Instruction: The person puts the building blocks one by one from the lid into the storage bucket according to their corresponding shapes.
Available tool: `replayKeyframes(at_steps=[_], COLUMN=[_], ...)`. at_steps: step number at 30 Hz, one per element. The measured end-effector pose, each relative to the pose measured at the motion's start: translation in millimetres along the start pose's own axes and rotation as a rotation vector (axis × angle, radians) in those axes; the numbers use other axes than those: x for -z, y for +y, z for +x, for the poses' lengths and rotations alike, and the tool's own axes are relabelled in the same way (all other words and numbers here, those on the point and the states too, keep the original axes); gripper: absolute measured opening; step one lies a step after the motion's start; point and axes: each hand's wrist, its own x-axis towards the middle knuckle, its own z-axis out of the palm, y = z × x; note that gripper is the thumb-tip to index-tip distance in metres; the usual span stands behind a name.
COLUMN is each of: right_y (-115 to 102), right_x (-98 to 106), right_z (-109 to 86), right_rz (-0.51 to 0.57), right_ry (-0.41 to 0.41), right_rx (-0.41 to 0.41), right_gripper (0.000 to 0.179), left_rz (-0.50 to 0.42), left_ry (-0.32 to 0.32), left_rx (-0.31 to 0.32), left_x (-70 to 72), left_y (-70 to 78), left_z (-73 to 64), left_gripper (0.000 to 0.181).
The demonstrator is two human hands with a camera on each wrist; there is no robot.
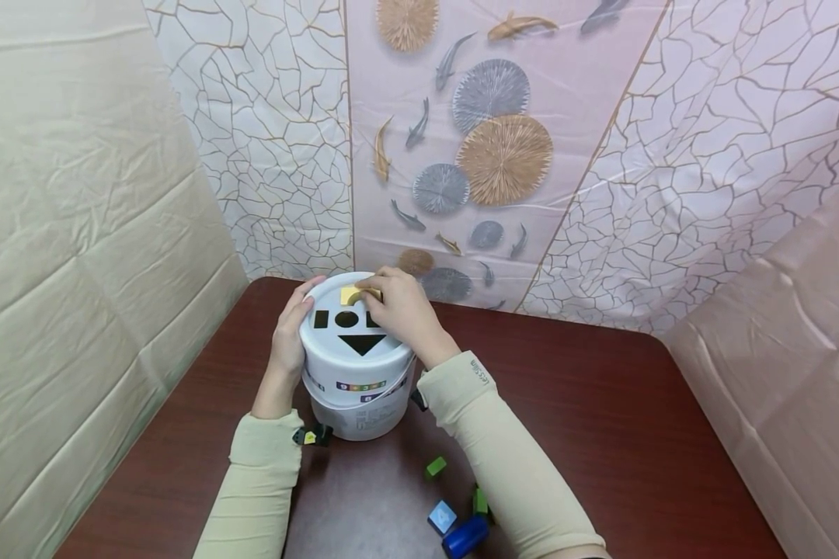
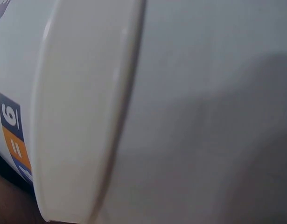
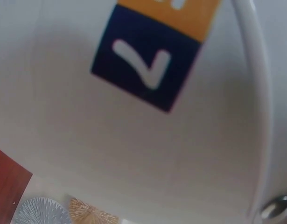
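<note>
Yellow block [image 1: 348, 296], one piece, is sitting at the far edge of the lid [image 1: 324, 341] of a white bucket [image 1: 363, 423]. The bucket is standing upright on the dark reddish-brown tabletop [image 1: 566, 404], toward its far left corner.

Position: the block is lying directly at the fingertips of the right hand [image 1: 402, 307], the nearer of the two, and is extending leftward from them. Its longer visible side appears to be running left to right, roughly along the tabletop's far edge. Whether it is lining up with an opening beneath cannot be told.

Appearance: plain bright yellow, seemingly with a curved underside like an arch; the fingers are hiding its right end.

Fingers: the right thumb and fingers are pinching the block. The left hand [image 1: 291, 334] is bracing the bucket's left side, its fingers lying fairly straight at the lid's rim. Neither wrist view is showing the block.

Lid: white, displaying dark rectangular, round and triangular openings; another is partly hiding beneath the right hand.

Loose items: a small green block [image 1: 436, 466], a light blue block [image 1: 442, 516], a second green block [image 1: 479, 501] and a dark blue cylinder [image 1: 465, 537] are lying toward the tabletop's near edge.
</note>
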Motion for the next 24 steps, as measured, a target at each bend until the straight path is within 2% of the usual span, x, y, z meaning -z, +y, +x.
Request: replayKeyframes(at_steps=[9, 24], right_y=[1.2, 3.7], right_x=[-1.9, -0.7], right_z=[0.9, -11.1], right_rz=[-0.064, 0.077], right_ry=[-0.040, 0.007], right_rx=[0.110, 0.017], right_gripper=[0.029, 0.027], left_rz=[-0.009, 0.002], left_ry=[0.003, 0.009], left_rx=[-0.006, -0.016], left_x=[1.2, 0.2], left_y=[0.4, 1.0], left_z=[0.4, -0.5], left_gripper=[0.047, 0.047])
